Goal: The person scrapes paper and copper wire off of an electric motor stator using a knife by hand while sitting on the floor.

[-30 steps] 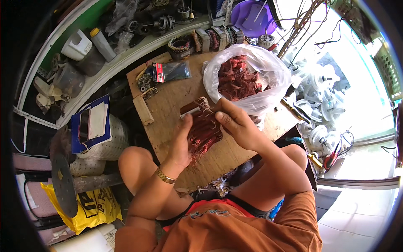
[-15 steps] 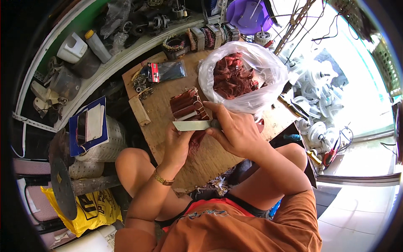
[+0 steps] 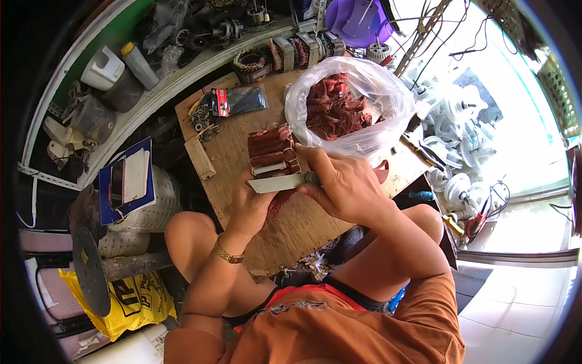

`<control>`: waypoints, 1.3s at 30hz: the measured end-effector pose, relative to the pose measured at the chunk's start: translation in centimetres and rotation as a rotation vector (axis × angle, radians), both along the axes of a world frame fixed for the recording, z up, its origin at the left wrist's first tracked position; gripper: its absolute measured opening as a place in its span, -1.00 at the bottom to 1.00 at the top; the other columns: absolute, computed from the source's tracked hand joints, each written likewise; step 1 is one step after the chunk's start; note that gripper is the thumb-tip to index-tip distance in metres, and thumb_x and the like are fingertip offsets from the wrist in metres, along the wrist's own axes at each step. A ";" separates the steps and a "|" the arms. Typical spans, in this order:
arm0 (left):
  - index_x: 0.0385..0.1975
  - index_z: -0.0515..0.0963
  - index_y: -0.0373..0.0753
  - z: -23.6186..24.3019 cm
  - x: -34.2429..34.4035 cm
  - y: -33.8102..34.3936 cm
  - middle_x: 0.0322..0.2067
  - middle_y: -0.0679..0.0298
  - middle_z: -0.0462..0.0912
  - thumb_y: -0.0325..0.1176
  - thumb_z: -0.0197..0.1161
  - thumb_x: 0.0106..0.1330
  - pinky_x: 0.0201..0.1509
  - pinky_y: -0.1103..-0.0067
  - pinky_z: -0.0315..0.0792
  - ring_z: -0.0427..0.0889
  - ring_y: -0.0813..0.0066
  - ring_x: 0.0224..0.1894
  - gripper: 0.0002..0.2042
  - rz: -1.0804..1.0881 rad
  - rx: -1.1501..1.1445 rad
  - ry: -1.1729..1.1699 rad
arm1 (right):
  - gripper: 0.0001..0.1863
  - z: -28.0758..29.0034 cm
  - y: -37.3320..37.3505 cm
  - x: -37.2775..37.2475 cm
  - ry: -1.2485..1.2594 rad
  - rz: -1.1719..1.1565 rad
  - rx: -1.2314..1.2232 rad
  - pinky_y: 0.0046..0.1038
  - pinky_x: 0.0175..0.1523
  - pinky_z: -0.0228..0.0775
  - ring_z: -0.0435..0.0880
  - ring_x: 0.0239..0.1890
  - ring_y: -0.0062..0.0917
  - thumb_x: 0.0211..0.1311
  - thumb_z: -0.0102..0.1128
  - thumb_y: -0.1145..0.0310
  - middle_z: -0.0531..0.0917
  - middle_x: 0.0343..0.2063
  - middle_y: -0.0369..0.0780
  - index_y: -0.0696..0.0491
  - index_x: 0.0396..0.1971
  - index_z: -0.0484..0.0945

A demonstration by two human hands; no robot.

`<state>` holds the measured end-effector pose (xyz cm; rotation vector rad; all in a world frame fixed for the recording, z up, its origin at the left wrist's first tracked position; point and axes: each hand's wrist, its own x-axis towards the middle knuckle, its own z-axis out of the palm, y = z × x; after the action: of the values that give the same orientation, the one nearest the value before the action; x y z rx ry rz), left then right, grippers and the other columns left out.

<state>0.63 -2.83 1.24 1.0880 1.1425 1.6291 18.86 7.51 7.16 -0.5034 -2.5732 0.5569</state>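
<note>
My left hand (image 3: 247, 205) is closed round the near side of a reddish-brown ribbed motor core (image 3: 267, 147), with white cord laced along its right edge. A pale rod lies along its near part. Closed on the dark handle of a knife, my right hand (image 3: 348, 187) is just right of the core. The broad pale knife blade (image 3: 276, 183) points left, across the near side of the core and over my left fingers. Whether its edge touches the core I cannot tell. Dark red strands hang below the blade.
Beyond my hands, a clear plastic bag (image 3: 295, 115) of dark red scraps stands on the wooden board (image 3: 242, 136). A flat packet (image 3: 242, 100) and small metal parts lie at its far left. Wound stators (image 3: 282, 54) line the back edge; pliers (image 3: 418, 148) lie right.
The knife's tip has dropped slightly toward me, and the blade has turned a little. The core has tilted slightly in my left hand. Both hands keep their hold.
</note>
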 end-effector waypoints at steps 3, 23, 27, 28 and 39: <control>0.03 0.51 -0.33 0.5 0.0 0.1 -0.09 0.27 0.66 -0.43 0.25 0.36 0.03 0.59 0.50 0.61 0.59 -0.07 -0.72 -0.020 0.005 0.020 | -0.46 -0.1 0.0 0.0 0.018 0.005 0.077 -0.18 -0.41 0.38 0.62 -0.45 -0.12 0.24 0.24 0.16 0.62 -0.49 -0.07 0.18 0.09 0.36; 0.22 0.38 -0.32 0.4 1.8 1.2 0.07 0.19 0.57 -0.21 0.21 0.42 0.20 0.39 0.47 0.58 0.39 0.09 -0.53 0.022 0.001 -0.452 | -0.68 -1.0 2.9 0.4 0.526 -0.056 -1.091 -0.60 -0.40 0.35 0.47 -0.52 -0.66 0.53 -0.10 0.21 0.55 -0.37 -0.29 0.09 0.09 0.39; 0.25 0.35 -0.31 -1.0 1.2 1.0 0.10 0.22 0.56 -0.23 0.22 0.42 0.26 0.41 0.41 0.55 0.41 0.13 -0.52 -0.006 -0.017 -0.384 | -0.74 -1.1 2.5 0.3 0.483 -0.039 -1.135 -0.60 -0.42 0.31 0.42 -0.54 -0.71 0.55 -0.10 0.26 0.48 -0.45 -0.34 0.09 0.05 0.40; 0.26 0.34 -0.30 -0.9 1.3 1.1 0.12 0.22 0.55 -0.23 0.22 0.42 0.28 0.41 0.39 0.55 0.42 0.13 -0.52 -0.028 0.006 -0.360 | -0.74 -1.0 2.5 0.4 0.451 -0.061 -1.164 -0.60 -0.41 0.30 0.42 -0.53 -0.70 0.55 -0.11 0.25 0.47 -0.46 -0.34 0.09 0.04 0.40; 0.07 0.52 -0.30 -0.6 1.3 0.6 -0.05 0.29 0.66 -0.29 0.24 0.41 0.06 0.59 0.47 0.61 0.57 -0.04 -0.67 0.104 -0.062 -0.323 | -0.72 0.0 0.7 0.0 0.150 -0.059 -0.361 -0.25 -0.11 0.41 0.63 -0.18 -0.12 0.36 0.10 0.35 0.63 -0.28 -0.01 0.12 0.00 0.43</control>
<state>1.98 -2.27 0.65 0.7036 1.0399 1.7617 18.82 8.25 7.16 -0.6272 -2.3152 1.0062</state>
